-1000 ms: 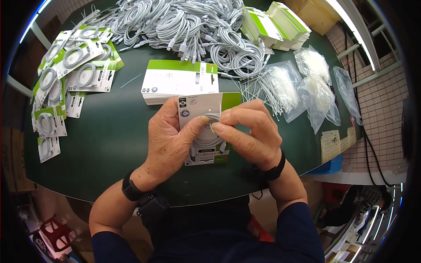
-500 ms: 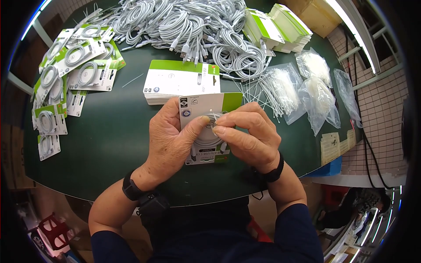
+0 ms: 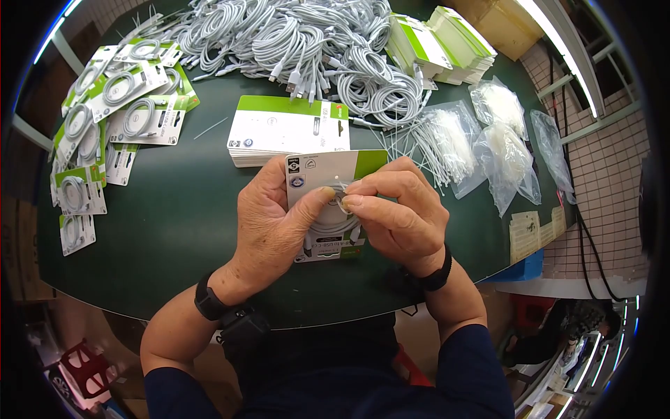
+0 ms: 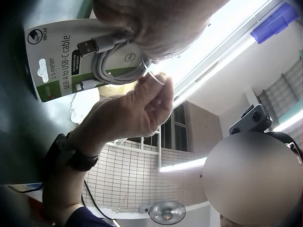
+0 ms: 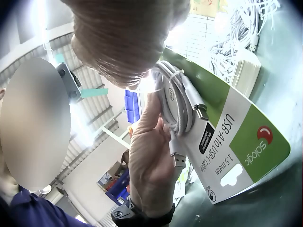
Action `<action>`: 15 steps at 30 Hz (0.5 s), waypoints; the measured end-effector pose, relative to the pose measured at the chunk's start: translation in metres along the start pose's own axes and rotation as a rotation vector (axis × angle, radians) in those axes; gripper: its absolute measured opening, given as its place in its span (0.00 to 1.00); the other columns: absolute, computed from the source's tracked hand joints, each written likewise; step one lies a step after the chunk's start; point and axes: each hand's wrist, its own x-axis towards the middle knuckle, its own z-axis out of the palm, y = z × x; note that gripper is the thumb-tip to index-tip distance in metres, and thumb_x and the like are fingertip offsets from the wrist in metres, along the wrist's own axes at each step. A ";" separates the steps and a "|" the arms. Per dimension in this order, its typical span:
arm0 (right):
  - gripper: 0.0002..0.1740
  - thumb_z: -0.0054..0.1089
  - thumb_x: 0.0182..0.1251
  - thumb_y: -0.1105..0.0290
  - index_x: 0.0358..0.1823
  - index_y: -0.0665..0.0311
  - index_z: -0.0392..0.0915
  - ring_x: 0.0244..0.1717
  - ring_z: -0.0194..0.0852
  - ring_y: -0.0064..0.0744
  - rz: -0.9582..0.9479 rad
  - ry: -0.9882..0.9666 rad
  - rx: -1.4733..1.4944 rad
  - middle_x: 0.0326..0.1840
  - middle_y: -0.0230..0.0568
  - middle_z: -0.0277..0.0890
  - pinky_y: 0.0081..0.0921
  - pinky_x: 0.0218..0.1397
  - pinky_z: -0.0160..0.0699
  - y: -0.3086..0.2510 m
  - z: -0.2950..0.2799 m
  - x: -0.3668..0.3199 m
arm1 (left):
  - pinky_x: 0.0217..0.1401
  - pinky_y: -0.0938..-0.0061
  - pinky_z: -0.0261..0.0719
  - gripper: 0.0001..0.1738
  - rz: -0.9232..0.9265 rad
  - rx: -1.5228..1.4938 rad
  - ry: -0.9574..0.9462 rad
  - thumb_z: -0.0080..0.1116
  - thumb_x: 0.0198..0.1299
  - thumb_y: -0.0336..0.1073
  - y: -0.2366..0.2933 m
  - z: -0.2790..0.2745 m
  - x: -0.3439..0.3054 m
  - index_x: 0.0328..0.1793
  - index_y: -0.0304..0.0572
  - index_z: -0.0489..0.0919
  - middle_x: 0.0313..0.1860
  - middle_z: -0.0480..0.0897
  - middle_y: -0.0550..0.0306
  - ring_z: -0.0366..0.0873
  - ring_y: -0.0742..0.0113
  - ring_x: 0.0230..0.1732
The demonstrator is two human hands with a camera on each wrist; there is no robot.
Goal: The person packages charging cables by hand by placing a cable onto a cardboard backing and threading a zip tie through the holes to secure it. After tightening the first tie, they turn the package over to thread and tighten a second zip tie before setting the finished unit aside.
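Observation:
A white-and-green USB-A to USB-C cable card (image 3: 307, 169) is held up in front of the body. Against its face lies a coiled pale grey cable (image 3: 333, 227), its two plugs towards the card's hang-hole end. My left hand (image 3: 269, 216) grips the card at its left edge, thumb pressed on the coil. Thumb and forefinger of my right hand (image 3: 406, 213) pinch the end of a thin white tie (image 4: 154, 77) at the coil. In the right wrist view, a band of the tie (image 5: 176, 74) crosses the cable strands.
Beyond the hands stands a stack of blank cards (image 3: 286, 133). A heap of coiled cables (image 3: 279, 42) fills the table's far side. Cards with cables (image 3: 118, 91) lie at left; loose white ties (image 3: 426, 150), bags of ties (image 3: 502, 146) and more card stacks (image 3: 433, 45) are at right.
My right fingertips have drawn slightly to the right along the coil, still pinching the tie. The left hand and card have stayed nearly in place.

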 end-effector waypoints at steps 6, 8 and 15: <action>0.19 0.78 0.59 0.84 0.49 0.58 0.88 0.36 0.83 0.36 -0.008 -0.012 0.013 0.44 0.41 0.88 0.27 0.36 0.81 0.002 0.001 -0.002 | 0.60 0.73 0.87 0.15 -0.006 0.019 0.003 0.66 0.75 0.25 0.001 -0.001 0.001 0.64 0.32 0.79 0.56 0.90 0.50 0.88 0.70 0.54; 0.19 0.78 0.59 0.84 0.49 0.58 0.88 0.36 0.83 0.36 -0.007 -0.016 0.016 0.44 0.40 0.88 0.26 0.36 0.81 0.002 0.001 -0.002 | 0.60 0.73 0.87 0.16 -0.004 0.002 -0.002 0.66 0.75 0.25 0.000 -0.001 0.000 0.64 0.32 0.79 0.56 0.90 0.50 0.88 0.70 0.55; 0.18 0.78 0.59 0.84 0.49 0.58 0.88 0.36 0.83 0.35 -0.001 -0.021 -0.001 0.44 0.39 0.88 0.26 0.36 0.81 0.003 0.001 -0.002 | 0.60 0.73 0.87 0.16 0.002 -0.009 -0.004 0.66 0.75 0.25 0.000 -0.001 0.001 0.65 0.32 0.79 0.57 0.90 0.50 0.88 0.70 0.55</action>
